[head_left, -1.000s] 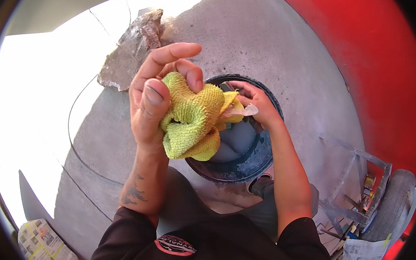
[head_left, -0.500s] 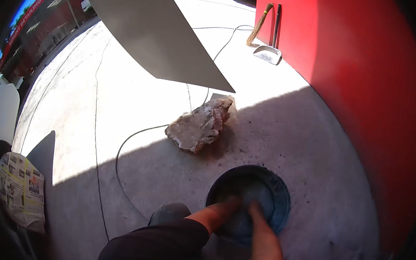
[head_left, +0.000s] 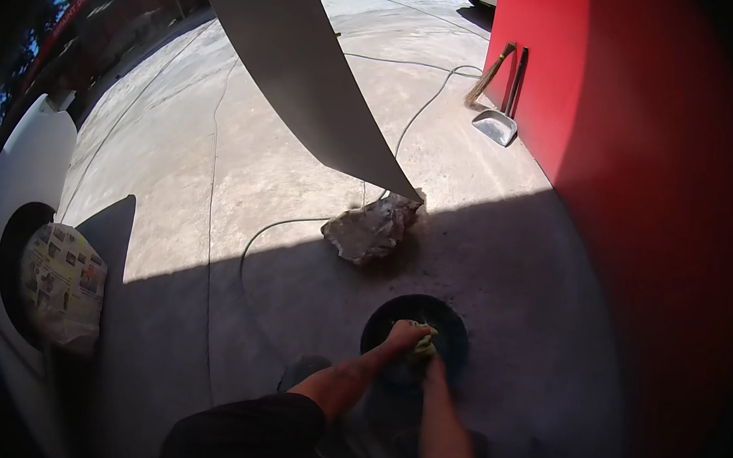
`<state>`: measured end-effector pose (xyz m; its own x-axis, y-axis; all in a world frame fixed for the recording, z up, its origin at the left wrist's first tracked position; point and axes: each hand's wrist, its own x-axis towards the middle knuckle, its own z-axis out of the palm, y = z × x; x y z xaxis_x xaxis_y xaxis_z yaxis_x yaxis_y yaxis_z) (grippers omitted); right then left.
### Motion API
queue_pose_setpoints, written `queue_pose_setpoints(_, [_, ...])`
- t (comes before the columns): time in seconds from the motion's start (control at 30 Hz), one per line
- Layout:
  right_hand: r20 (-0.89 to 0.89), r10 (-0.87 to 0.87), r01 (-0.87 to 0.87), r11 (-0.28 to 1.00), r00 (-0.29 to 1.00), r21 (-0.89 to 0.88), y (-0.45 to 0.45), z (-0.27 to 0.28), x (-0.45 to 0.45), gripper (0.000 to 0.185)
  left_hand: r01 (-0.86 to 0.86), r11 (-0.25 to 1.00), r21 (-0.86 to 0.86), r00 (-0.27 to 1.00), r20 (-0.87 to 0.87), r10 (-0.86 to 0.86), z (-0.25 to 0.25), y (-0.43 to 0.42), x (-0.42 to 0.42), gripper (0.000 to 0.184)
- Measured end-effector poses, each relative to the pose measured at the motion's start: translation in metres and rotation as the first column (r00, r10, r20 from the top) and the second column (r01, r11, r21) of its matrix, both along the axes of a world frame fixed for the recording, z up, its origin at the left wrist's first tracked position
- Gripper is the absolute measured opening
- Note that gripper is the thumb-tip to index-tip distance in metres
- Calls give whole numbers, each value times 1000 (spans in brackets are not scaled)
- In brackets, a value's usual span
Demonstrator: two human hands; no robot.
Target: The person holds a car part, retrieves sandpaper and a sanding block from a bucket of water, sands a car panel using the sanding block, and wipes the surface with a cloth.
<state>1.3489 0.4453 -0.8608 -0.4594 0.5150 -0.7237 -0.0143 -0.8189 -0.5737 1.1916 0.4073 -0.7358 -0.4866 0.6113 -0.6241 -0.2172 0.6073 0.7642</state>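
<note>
Cloth: yellowish, crumpled [head_left: 426, 344]; located between the two hands, over or within the tub's mouth, its depth there hard to judge
Handling of cloth: judged soft, limp and not fragile; light if dry, heavier and slicker if soaked, though wetness cannot be confirmed in this shade
Where to hold cloth: best by the gathered bulk, one hand at either end, with the whole bunch inside the fingers; a loose edge alone would likely let it sag or slip
Left hand: [head_left: 405, 335] fingers curled in around the cloth, gripping it from the upper left side
Right hand: [head_left: 435, 366] up against the lower right of the cloth; fingers lost in shadow, so whether they are closed on it cannot be told
Tub: dark, round, open-topped [head_left: 418, 298]; around the hands and cloth, contents too dark to make out
Rock: rough, pale, irregular [head_left: 368, 232]; on the floor beyond the tub, at the shadow's edge
Hose: thin, curving [head_left: 271, 225]; passes left of the rock
Panel: grey, smooth, tapering [head_left: 300, 74]; its tip overlaps the rock in view, contact uncertain
Broom and dustpan: broom [head_left: 492, 75] beside dustpan [head_left: 496, 128], both near the red wall [head_left: 547, 89]
Newspaper covering: printed sheets [head_left: 65, 282], far left, against a pale body panel [head_left: 19, 166]
</note>
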Motion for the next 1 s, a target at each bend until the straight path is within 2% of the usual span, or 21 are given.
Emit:
queue_pose_setpoints(0.07, [58, -111, 105, 989, 992, 103, -3, 57, -9, 34, 7, 1000, 12, 996, 86, -8, 59, -11, 19, 43])
queue_pose_setpoints(0.13, [41, -162, 153, 972, 986, 177, -6, 137, -15, 37, -120, 985, 121, 985, 137, 103, 82, -17, 32, 49])
queue_pose_setpoints(0.17, [7, -133, 127, 964, 991, 235, -6, 145, -11, 36, -182, 968, 175, 974, 164, 154, 85, -20, 37, 52])
queue_pose_setpoints(0.2, [-26, -102, 105, 949, 994, 296, -4, 150, -12, 35, -156, 967, 201, 923, 377, 70, 76, -23, 34, 56])
queue_pose_setpoints(0.27, [-85, -82, 107, 932, 993, 347, 0, 177, -13, 32, -27, 976, 218, 938, 343, -51, 145, -25, 31, 51])
queue_pose_setpoints(0.3, [-42, -75, 85, 916, 996, 391, 5, 200, -18, 33, 35, 974, 222, 940, 324, -107, 182, -23, 29, 49])
queue_pose_setpoints(0.37, [46, -71, 40, 881, 996, 472, 12, 245, -27, 33, -19, 987, 161, 977, 212, -16, 217, -20, 31, 44])
queue_pose_setpoints(0.43, [229, -21, -125, 786, 973, 605, 24, 258, -27, 37, -49, 987, 152, 996, 82, 37, 228, -17, 33, 47])
queue_pose_setpoints(0.5, [375, 17, -301, 632, 927, 714, 34, 267, -30, 38, -47, 990, 134, 970, -232, 77, 248, -15, 37, 44])
queue_pose_setpoints(0.57, [338, 23, -272, 648, 941, 712, 40, 281, -27, 39, -60, 994, 96, 875, -474, 99, 276, -9, 39, 39])
queue_pose_setpoints(0.67, [341, 31, -254, 730, 940, 634, 48, 303, -25, 42, -55, 989, 139, 903, -415, 109, 291, -3, 36, 39])
queue_pose_setpoints(0.8, [176, 23, -118, 827, 984, 550, 52, 290, -23, 41, -47, 986, 158, 938, -331, 98, 305, 2, 38, 42])
queue_pose_setpoints(0.93, [232, -76, -81, 797, 970, 599, 42, 321, -23, 38, -19, 975, 222, 986, -156, 55, 304, -5, 33, 47])
queue_pose_setpoints(1.0, [237, -98, -62, 809, 967, 585, 32, 335, -33, 39, -28, 980, 197, 992, 124, 3, 315, -15, 20, 46])
